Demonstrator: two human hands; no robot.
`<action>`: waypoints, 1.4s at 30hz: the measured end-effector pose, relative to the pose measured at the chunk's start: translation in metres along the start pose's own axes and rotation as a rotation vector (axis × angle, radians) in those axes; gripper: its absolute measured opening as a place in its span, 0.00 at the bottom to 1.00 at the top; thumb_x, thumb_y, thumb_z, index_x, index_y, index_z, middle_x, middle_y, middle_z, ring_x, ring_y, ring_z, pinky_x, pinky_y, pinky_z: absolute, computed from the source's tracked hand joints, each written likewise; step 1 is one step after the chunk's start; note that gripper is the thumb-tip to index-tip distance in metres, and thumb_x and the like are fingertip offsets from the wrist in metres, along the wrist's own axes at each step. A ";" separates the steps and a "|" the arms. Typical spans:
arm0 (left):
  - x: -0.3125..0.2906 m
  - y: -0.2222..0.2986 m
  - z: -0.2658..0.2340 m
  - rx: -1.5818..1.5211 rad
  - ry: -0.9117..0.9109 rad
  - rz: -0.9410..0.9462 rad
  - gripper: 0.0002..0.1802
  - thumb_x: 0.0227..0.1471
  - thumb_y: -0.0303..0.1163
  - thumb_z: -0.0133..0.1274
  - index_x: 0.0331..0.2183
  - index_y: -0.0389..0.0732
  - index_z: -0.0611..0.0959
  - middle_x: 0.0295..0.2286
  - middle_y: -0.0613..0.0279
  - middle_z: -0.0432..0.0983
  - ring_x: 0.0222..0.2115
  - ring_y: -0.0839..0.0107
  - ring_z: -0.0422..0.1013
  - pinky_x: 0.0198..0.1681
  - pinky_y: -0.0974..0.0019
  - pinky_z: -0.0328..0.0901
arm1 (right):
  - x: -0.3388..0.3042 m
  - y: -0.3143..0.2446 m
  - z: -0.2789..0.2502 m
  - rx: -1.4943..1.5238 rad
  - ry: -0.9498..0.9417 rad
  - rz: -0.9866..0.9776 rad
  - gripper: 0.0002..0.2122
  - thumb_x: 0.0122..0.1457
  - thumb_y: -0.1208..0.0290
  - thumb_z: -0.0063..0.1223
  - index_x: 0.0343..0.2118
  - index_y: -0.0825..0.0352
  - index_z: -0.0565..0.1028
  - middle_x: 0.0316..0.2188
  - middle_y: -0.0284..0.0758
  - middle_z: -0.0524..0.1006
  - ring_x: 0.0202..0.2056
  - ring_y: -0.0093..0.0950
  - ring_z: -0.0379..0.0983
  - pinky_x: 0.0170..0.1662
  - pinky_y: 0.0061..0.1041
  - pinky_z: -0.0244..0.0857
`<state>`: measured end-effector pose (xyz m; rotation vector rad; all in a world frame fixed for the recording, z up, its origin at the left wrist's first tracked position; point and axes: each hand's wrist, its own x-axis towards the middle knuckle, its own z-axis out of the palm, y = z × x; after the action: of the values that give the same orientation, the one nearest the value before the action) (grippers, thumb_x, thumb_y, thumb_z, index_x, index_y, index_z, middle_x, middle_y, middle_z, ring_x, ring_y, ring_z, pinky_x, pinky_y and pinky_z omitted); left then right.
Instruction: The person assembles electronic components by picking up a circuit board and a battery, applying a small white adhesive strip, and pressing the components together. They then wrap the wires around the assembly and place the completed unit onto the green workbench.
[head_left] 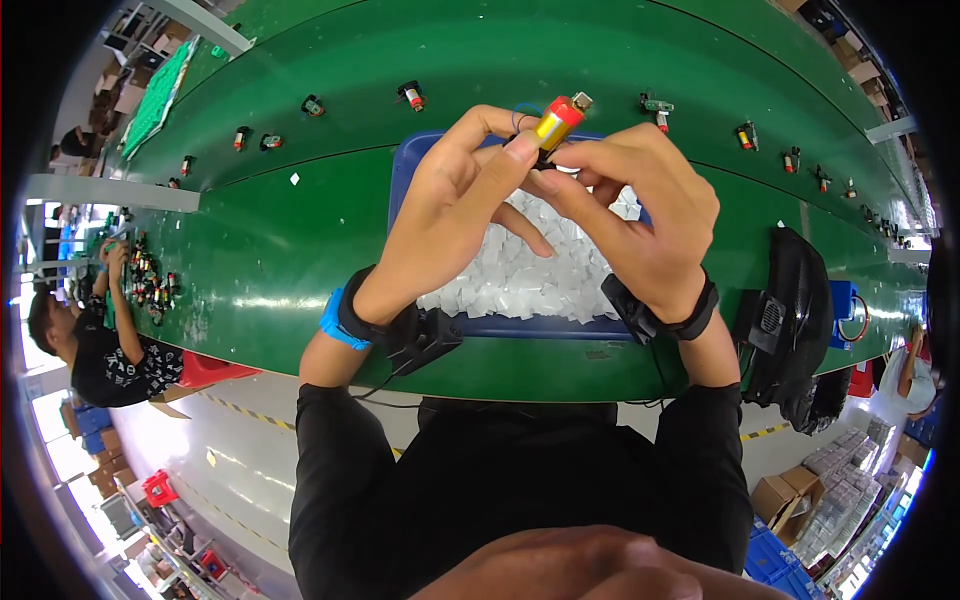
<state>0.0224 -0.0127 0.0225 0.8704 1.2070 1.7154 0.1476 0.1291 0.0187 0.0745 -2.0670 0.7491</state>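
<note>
The cell (551, 129) was yellow with a red band near its end, and its tip (582, 101) was a dull metallic tone. The tub (405, 165) was blue and the scraps (540, 280) white. Green covered the table (330, 250). One wristband (343, 322) was bright blue; the straps (702, 310) and sleeves (340, 440) were black. A co-worker's shirt (128, 378) bore a white pattern on black. The stool (215, 370) was red, the bag (800, 310) black, the carton (785, 495) brown, and the floor tape (250, 412) striped yellow and black.
</note>
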 end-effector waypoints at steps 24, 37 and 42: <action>0.012 0.009 -0.008 0.145 0.016 -0.210 0.15 0.68 0.45 0.43 0.38 0.43 0.74 0.21 0.71 0.70 0.17 0.88 0.54 0.19 0.78 0.46 | 0.004 0.014 0.000 -0.361 -0.015 -0.353 0.12 0.42 0.81 0.69 0.32 0.65 0.81 0.24 0.30 0.76 0.20 0.24 0.71 0.20 0.20 0.63; 0.209 -0.083 -0.101 1.766 -0.392 -0.180 0.25 0.60 0.51 0.53 0.51 0.45 0.75 0.35 0.52 0.77 0.36 0.60 0.74 0.36 0.56 0.68 | 0.038 0.008 -0.085 -0.398 0.270 0.147 0.15 0.53 0.77 0.64 0.44 0.67 0.76 0.19 0.30 0.74 0.15 0.23 0.66 0.21 0.21 0.58; 0.290 -0.161 -0.079 1.329 -0.474 0.538 0.29 0.51 0.43 0.63 0.53 0.47 0.74 0.44 0.46 0.75 0.47 0.49 0.71 0.48 0.51 0.66 | 0.042 0.002 -0.086 -0.358 0.245 0.132 0.20 0.53 0.75 0.65 0.49 0.67 0.73 0.21 0.30 0.76 0.16 0.23 0.68 0.21 0.21 0.60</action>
<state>-0.1249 0.2522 -0.1337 2.3753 1.8094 0.7265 0.1862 0.1863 0.0857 -0.3415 -1.9506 0.4307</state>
